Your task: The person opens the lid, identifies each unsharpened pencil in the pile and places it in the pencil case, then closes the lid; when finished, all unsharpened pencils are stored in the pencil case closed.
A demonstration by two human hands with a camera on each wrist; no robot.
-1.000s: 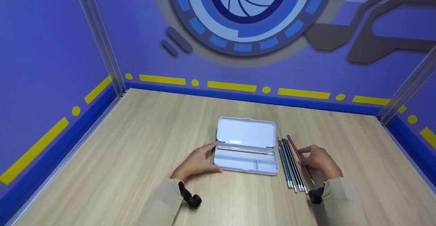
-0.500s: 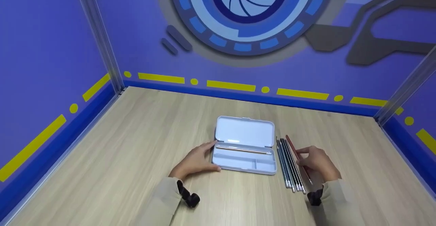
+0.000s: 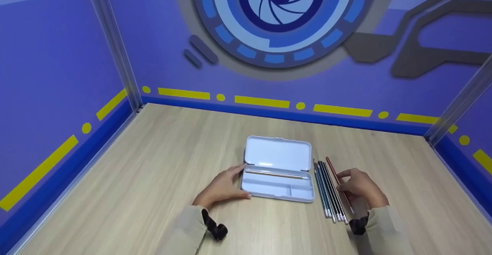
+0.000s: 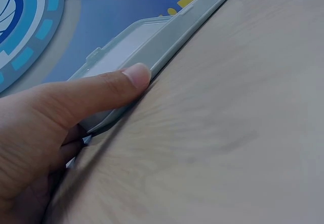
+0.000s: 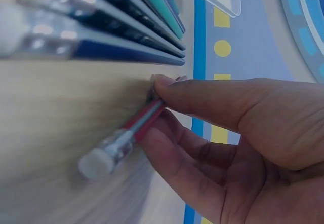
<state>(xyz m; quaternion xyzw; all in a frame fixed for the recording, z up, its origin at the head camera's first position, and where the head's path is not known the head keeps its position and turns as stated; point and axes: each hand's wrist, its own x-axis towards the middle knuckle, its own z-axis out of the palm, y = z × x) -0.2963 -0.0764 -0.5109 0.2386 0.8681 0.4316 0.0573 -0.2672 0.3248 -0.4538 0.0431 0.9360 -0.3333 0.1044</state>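
A white pencil case [image 3: 277,153] lies with its lid raised, and one pencil [image 3: 276,174] rests in its back compartment. My left hand [image 3: 222,187] grips the case's left end, thumb [image 4: 114,89] at the front side and fingers behind. To the right of the case, my right hand [image 3: 359,186] pinches a red pencil [image 3: 332,167] between thumb and fingers. In the right wrist view its white eraser end [image 5: 98,163] points toward the camera, close over the table. Just left of it, several dark and teal pencils [image 3: 326,189] lie side by side, eraser ends toward me.
The wooden table [image 3: 153,163] is enclosed by blue-purple panels [image 3: 238,74] at the back and sides. A smaller divided compartment [image 3: 302,191] is at the case's front right. Black straps [image 3: 215,228] are on both sleeves.
The head view has tilted slightly. Both hands keep their holds, the left on the pencil case and the right on the red pencil, with hardly any movement.
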